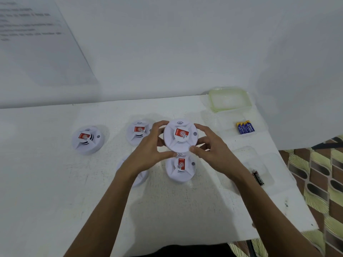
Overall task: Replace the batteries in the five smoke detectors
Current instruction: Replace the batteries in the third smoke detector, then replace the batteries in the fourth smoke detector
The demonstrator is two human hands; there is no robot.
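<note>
I hold one white smoke detector [180,135] with a red label above the table, my left hand [148,151] on its left rim and my right hand [209,145] on its right rim. Another detector [180,167] lies on the table just below the held one. A third detector [138,131] sits behind my left hand, and a further detector [87,140] stands at the far left. One more detector [140,178] is mostly hidden under my left wrist. Blue batteries [245,127] lie in a clear box at the right. Dark batteries [258,177] rest near my right forearm.
A clear lid with a green rim [215,106] lies at the table's back right corner. The white table [46,182] ends at the right, with patterned floor [319,173] beyond. A white wall with a printed sheet [33,34] rises behind.
</note>
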